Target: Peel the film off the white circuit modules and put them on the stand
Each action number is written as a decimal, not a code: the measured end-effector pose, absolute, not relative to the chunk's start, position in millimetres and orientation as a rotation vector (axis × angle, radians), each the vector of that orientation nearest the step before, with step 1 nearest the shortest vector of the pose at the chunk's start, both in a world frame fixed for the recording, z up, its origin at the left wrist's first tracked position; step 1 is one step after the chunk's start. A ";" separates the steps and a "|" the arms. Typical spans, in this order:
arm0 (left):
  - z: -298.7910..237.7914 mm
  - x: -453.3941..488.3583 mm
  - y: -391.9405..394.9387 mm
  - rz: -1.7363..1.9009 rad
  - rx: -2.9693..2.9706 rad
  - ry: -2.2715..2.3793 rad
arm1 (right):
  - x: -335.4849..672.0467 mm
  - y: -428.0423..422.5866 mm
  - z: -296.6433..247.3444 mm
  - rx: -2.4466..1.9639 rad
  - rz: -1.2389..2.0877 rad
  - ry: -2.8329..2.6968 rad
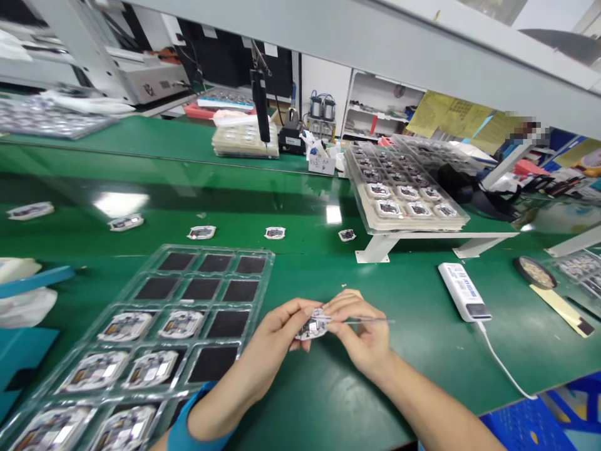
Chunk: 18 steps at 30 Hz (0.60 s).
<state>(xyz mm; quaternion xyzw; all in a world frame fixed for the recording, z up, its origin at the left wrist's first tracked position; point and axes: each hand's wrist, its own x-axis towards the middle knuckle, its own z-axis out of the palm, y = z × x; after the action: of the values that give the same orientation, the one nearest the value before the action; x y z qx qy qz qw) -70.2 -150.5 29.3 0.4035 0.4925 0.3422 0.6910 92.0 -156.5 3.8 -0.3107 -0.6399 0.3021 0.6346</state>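
Note:
My left hand (277,329) pinches a small round white circuit board part (313,326) above the green mat, fingers closed on its left edge. My right hand (359,332) is closed on thin metal tweezers (370,321), whose tip rests on the part; the handle end points right. Left of my hands lies a clear plastic tray (260,294) with black pockets, several of them holding similar white parts (126,326).
A green conveyor belt (154,216) carries single parts past me. A raised rack holds a stacked tray of parts (404,197) to the right. A white power bank (464,291) with cable, a round dish (534,272) and a hanging electric screwdriver (260,103) are nearby.

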 end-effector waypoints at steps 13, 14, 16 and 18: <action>30.3 -70.8 -151.1 0.726 0.903 1.108 | 97.9 -157.2 4.7 -0.735 0.595 -1.592; 30.0 -70.8 -151.2 0.723 0.896 1.109 | 97.6 -157.1 3.8 -0.756 0.619 -1.557; 29.6 -70.6 -151.1 0.723 0.896 1.114 | 97.0 -157.1 2.9 -0.802 0.682 -1.486; 29.3 -70.4 -151.0 0.722 0.914 1.115 | 96.5 -157.4 3.0 -0.835 0.750 -1.435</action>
<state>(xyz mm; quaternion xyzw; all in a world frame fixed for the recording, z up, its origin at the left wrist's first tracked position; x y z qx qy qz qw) -70.4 -151.0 29.3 0.4093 0.4991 0.3232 0.6920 96.5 -157.4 3.0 -0.3621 -0.6223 0.3254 0.6130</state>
